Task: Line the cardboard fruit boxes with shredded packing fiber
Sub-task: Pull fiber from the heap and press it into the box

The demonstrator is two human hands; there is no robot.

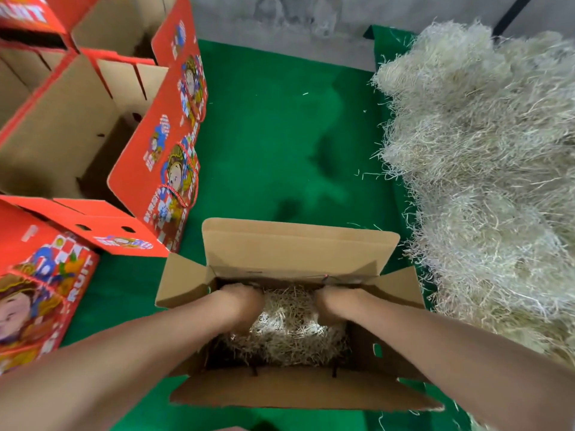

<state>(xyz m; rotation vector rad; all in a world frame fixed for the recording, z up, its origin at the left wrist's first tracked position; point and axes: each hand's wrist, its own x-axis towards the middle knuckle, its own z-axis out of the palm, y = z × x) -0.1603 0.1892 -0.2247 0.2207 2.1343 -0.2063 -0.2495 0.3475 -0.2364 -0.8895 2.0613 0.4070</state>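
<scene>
We're in a packing area, rough and practical. Red printed fruit boxes [155, 169] stand open in rows on the left, and a great heap of shredded fiber [485, 157] is banked along the right. A green mat [280, 135] covers the work surface, and a bare concrete wall [280, 17] closes the far side.
</scene>
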